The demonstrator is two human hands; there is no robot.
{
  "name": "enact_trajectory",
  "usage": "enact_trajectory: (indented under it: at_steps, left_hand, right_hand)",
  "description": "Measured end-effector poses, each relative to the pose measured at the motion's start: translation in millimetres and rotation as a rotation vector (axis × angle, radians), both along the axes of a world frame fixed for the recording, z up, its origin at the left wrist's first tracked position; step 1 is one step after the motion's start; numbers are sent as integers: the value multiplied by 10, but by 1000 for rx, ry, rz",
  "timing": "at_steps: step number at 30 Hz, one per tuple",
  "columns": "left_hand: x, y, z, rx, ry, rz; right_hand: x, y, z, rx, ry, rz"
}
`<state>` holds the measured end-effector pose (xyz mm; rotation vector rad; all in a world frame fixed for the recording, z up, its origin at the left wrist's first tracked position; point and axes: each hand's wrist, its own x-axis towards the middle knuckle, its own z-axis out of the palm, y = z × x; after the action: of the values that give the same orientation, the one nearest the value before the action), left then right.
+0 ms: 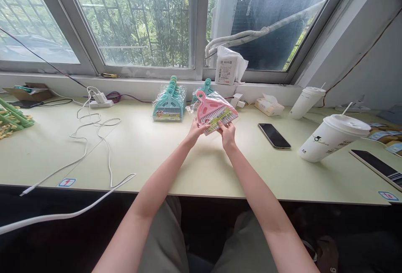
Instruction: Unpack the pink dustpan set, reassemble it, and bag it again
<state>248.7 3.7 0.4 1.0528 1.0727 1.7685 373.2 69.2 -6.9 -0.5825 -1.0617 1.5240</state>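
A pink mini dustpan and brush set (211,109) in clear plastic wrap is held up over the table, its handle tilted toward the upper left. My left hand (198,130) grips its lower left corner. With thumb in front, my right hand (227,132) grips the lower right edge. Just behind it, partly hidden, stands a green wrapped set (207,86). To the left is a row of several green dustpan sets (169,103), also wrapped, standing one behind another.
On the pale table (207,168) to the right are a black phone (274,135), a large white cup (334,137), a smaller cup (306,103), a tissue pack (269,104) and another phone (378,166). White cables (108,151) trail across the left. A small open box (34,92) sits far left.
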Motion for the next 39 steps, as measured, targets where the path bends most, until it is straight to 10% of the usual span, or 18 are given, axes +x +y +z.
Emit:
enact_trajectory:
  at_steps: [6, 14, 23, 39]
  left_hand:
    - [-1, 18, -30, -33, 28, 9]
    - [68, -47, 6, -150, -3, -353]
    - [-78, -1, -20, -17, -21, 24]
    - [-60, -24, -45, -175, 151, -41]
  right_hand:
    - [-38, -12, -37, 6, 25, -20]
    - [8, 51, -29, -66, 60, -100]
    - [-22, 39, -48, -66, 59, 55]
    - [0, 99, -89, -94, 19, 44]
